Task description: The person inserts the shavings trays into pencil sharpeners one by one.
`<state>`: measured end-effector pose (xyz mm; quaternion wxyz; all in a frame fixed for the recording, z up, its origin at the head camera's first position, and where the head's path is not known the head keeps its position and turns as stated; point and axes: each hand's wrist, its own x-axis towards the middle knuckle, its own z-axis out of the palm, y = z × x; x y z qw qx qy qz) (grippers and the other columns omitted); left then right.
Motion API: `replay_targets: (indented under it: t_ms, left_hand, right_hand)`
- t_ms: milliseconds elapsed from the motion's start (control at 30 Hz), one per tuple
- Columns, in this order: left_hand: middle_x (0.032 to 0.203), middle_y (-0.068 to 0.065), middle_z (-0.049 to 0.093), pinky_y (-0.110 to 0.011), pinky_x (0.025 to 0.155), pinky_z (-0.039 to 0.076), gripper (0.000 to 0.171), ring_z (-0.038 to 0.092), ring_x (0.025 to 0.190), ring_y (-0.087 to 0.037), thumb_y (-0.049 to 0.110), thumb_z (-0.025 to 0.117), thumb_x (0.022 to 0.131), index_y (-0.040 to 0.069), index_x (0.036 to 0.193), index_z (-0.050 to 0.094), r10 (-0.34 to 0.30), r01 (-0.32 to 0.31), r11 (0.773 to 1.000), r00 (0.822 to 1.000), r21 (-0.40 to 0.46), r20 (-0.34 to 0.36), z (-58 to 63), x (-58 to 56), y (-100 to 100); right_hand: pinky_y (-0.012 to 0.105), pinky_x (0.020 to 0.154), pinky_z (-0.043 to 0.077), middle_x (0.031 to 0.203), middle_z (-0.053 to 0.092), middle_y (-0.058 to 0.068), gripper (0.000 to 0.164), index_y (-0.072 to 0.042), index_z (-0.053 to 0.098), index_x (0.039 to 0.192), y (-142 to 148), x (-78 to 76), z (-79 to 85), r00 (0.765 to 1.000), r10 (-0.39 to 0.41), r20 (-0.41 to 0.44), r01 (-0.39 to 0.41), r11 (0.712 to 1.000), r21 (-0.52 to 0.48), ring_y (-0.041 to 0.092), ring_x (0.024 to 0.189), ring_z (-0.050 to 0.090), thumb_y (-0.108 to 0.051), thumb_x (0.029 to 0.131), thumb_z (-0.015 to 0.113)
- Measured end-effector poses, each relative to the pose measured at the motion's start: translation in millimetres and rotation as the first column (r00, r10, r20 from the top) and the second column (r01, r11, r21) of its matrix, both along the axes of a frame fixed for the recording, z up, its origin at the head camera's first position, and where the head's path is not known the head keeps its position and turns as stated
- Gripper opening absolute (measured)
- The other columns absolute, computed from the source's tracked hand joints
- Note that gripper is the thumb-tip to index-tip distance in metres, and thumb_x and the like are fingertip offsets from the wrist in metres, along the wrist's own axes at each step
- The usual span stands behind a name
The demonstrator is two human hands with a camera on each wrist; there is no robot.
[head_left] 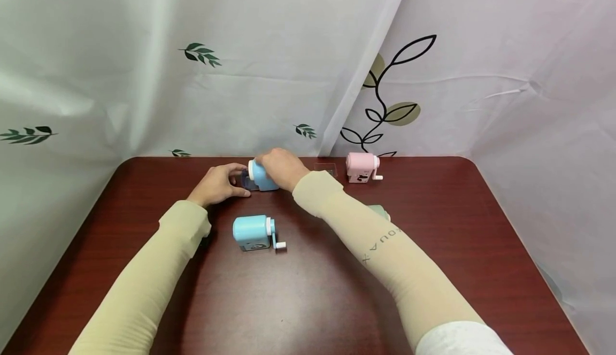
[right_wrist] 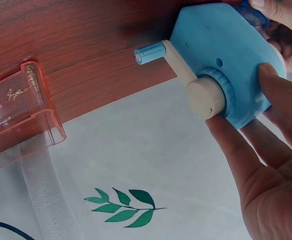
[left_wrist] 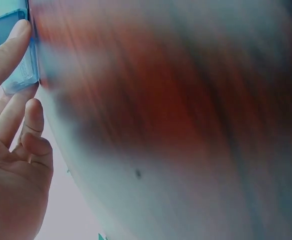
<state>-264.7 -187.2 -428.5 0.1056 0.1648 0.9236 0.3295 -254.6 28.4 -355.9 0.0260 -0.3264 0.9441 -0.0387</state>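
Observation:
Toward the back edge of the table, my right hand (head_left: 283, 168) grips a blue crank pencil sharpener (head_left: 266, 179) by its body. In the right wrist view its crank handle (right_wrist: 178, 62) points away from the fingers. My left hand (head_left: 216, 185) pinches a see-through blue shavings drawer (left_wrist: 28, 70) between thumb and fingers, right beside the sharpener. Whether the drawer is partly inside the body cannot be made out. Nearer the front stands a light blue crank sharpener (head_left: 251, 229), below both hands.
A pink crank sharpener (head_left: 360, 165) stands at the back right. Left of it lies a see-through pink drawer (right_wrist: 15, 107) with shavings inside. A green sharpener (head_left: 379, 210) is mostly hidden behind the right sleeve. A white patterned curtain (head_left: 250, 77) hangs behind the brown table (head_left: 433, 226).

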Motion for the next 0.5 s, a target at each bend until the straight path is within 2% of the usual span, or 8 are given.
replay_targets:
  t_ms: [233,500]
  left_hand:
    - [0.139,-0.024,0.057,-0.052,0.106,0.042,0.078,0.054,0.130,-0.037,0.020,0.087,0.080,0.000,0.145,0.049,-0.012,0.012,1.000,1.000,-0.001,0.003,-0.6,-2.2,7.4]
    - [0.136,-0.020,0.061,-0.050,0.103,0.045,0.076,0.058,0.124,-0.033,0.019,0.088,0.080,0.002,0.144,0.051,-0.026,0.026,1.000,1.000,-0.009,-0.006,0.8,-4.9,15.5]
  right_hand:
    - [0.031,0.094,0.051,0.121,0.070,0.005,0.033,-0.014,0.067,0.131,0.3,-0.2,-1.8,1.000,-0.004,-0.003,0.004,1.000,-0.012,0.021,0.109,0.065,-0.014,0.098,0.068]
    - [0.031,0.091,0.052,0.121,0.070,0.006,0.033,-0.014,0.067,0.131,0.7,-0.6,-1.4,1.000,0.003,-0.014,-0.003,1.000,0.003,0.021,0.108,0.065,-0.015,0.098,0.068]
